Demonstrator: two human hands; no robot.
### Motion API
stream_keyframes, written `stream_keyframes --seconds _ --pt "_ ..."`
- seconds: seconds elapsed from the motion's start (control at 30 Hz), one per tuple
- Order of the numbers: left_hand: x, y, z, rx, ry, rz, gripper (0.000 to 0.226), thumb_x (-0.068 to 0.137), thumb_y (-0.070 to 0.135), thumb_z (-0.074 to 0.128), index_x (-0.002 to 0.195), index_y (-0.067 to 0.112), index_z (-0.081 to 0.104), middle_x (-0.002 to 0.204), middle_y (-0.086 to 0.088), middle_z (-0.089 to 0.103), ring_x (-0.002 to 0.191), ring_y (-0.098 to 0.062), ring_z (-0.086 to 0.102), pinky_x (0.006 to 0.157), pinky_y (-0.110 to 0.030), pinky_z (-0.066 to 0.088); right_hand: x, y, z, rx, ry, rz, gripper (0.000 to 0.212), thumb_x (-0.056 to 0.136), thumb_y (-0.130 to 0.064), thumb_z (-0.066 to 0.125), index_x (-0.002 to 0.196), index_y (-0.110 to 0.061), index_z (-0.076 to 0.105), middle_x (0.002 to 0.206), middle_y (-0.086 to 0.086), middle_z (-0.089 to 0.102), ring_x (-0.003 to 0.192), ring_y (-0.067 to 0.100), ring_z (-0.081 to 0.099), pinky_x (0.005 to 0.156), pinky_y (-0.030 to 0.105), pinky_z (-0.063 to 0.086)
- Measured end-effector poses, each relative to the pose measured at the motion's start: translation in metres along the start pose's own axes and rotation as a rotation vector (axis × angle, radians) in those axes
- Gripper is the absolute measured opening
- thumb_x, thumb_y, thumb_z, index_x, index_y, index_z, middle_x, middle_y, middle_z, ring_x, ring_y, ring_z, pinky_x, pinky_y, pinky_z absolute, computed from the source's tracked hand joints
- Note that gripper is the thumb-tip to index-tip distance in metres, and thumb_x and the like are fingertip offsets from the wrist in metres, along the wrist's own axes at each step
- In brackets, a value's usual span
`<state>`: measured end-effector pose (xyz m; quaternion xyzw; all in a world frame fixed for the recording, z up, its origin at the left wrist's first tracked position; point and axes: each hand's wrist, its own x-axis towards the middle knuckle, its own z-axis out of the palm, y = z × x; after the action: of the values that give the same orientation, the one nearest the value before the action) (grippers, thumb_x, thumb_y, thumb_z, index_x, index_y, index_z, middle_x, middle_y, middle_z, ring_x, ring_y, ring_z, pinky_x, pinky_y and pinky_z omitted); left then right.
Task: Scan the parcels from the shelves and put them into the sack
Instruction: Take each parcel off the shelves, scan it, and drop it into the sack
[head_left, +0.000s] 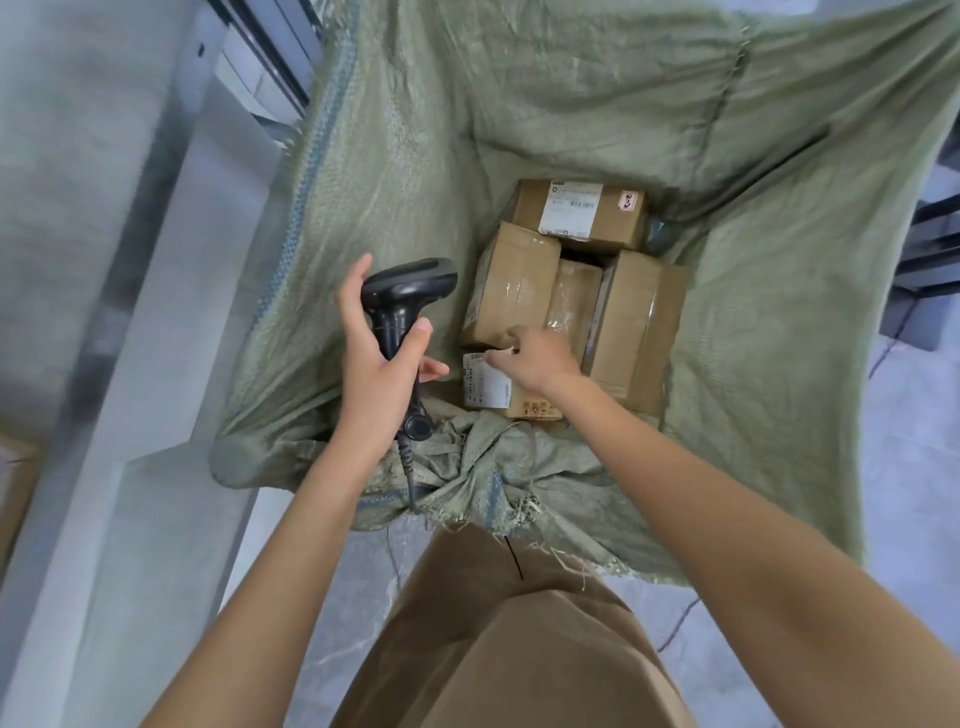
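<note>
From the head camera, looking straight down into the open green woven sack (519, 104), the left hand (379, 374) is wrapped round the handle of a black barcode scanner (402, 301), head up, its coiled cable (408, 467) trailing over the sack's bunched near rim. The right hand (535, 358) reaches down into the sack, its fingers curled at the top edge of a small labelled parcel (488, 387) lying against the near wall; whether it grips the box or has just let go I cannot tell, the knuckles hiding the fingertips. Beyond that parcel, toward the far wall, four more cardboard boxes sit packed together: a taped box (511, 286) on the left, a narrow one (574, 299) wedged in the middle, a taller box (636, 327) on the right, and a labelled box (582, 210) across the far end. The small parcel looks light and stiff, plain cardboard with a slick paper label, so I'd judge it best taken by opposite edges rather than by the label face, where fingers could slide. The sack itself is soft and slack, giving nothing firm to set down on.
</note>
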<state>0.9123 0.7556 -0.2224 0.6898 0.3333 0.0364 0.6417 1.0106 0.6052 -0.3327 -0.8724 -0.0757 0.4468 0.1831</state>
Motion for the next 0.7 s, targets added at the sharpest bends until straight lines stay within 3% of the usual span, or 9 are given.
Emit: stream_keyframes --seconds 0.1,0.2,0.27,0.33,0.47,0.7 --pt "0.000 -0.003 -0.002 0.005 -0.003 0.005 0.071 0.100 0.007 0.061 0.145 0.049 0.026 0.146 -0.008 0.043 0.062 -0.021 0.069 0.072 -0.031 0.061 -0.009 0.008 0.019 0.159 0.141 -0.015 0.071 0.094 -0.057 0.056 0.152 -0.021 0.037 0.153 0.013 0.041 0.141 0.039 0.034 0.110 0.048 0.035" --pt "0.000 -0.006 -0.004 0.010 0.003 0.015 0.072 0.099 0.005 0.061 0.146 0.047 0.026 0.145 -0.008 0.042 0.069 -0.019 0.068 0.070 -0.029 0.061 -0.016 0.018 0.040 0.120 0.117 -0.064 0.080 0.096 -0.064 0.045 0.159 -0.031 0.010 0.168 0.005 0.006 0.152 0.036 0.002 0.121 0.053 0.011" --pt "-0.001 -0.008 -0.004 0.011 0.005 0.031 0.072 0.099 0.004 0.061 0.146 0.046 0.026 0.146 -0.008 0.041 0.074 -0.018 0.067 0.069 -0.028 0.060 -0.014 0.025 0.053 0.031 0.087 -0.115 0.081 0.096 -0.071 0.032 0.158 -0.038 -0.008 0.167 -0.003 -0.017 0.151 0.028 -0.021 0.121 0.053 -0.008" --pt "-0.001 -0.009 -0.004 0.006 0.004 0.046 0.072 0.098 0.002 0.061 0.144 0.047 0.027 0.147 -0.010 0.039 0.080 -0.017 0.067 0.069 -0.028 0.060 -0.007 0.028 0.059 -0.027 0.080 -0.166 0.080 0.095 -0.075 0.022 0.155 -0.040 -0.017 0.163 -0.007 -0.028 0.145 0.019 -0.034 0.118 0.051 -0.018" --pt "0.000 -0.010 -0.002 -0.010 -0.010 0.064 0.073 0.098 0.001 0.061 0.136 0.055 0.031 0.149 -0.016 0.037 0.084 -0.013 0.067 0.067 -0.028 0.060 0.011 0.024 0.062 -0.033 -0.033 -0.188 0.083 0.092 -0.078 0.019 0.151 -0.039 -0.025 0.158 -0.009 -0.036 0.136 0.012 -0.042 0.118 0.052 -0.020" --pt "0.004 -0.014 0.000 0.002 -0.031 0.098 0.074 0.096 0.005 0.062 0.137 0.058 0.031 0.154 -0.016 0.033 0.088 -0.004 0.069 0.066 -0.028 0.060 0.024 -0.002 0.069 -0.058 -0.130 -0.123 0.084 0.091 -0.079 0.018 0.149 -0.041 -0.028 0.152 -0.007 -0.047 0.141 0.023 -0.042 0.108 0.060 -0.029"
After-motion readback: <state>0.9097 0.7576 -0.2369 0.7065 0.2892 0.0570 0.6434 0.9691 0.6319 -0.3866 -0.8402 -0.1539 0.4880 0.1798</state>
